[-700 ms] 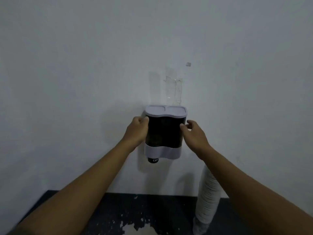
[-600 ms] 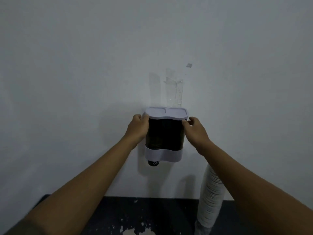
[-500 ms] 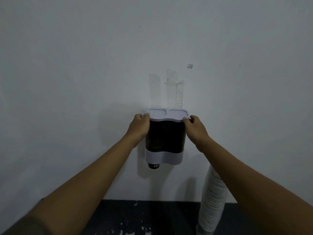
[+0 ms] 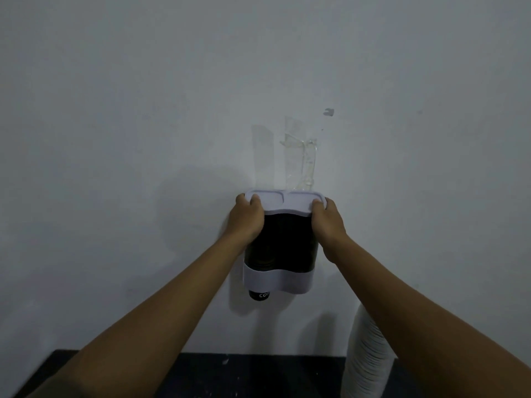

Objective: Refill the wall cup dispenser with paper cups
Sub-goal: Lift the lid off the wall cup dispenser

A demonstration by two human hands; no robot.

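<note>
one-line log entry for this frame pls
phase: opening | left hand: grips lid | right hand: grips lid | cup stack: waiting

Wall (image 4: pixel 143 124): plain, pale grey-white, matte, fills nearly the whole view. Light dim and even, source out of sight; soft shadows fall on the wall left of and below centre.

Strips of clear tape (image 4: pixel 300 156) stuck upright on the wall right of centre, wrinkled and glossy, one edge catching light. Beside them on the left, a faint rectangular mark (image 4: pixel 261 153). A small torn scrap (image 4: pixel 328 112) sits higher and to the right; a tiny dark speck (image 4: pixel 419 112) further right.

Tabletop (image 4: pixel 258 374): dark, nearly black, along the bottom edge, butting against the wall. A small pale chip (image 4: pixel 225 361) in its surface.
</note>
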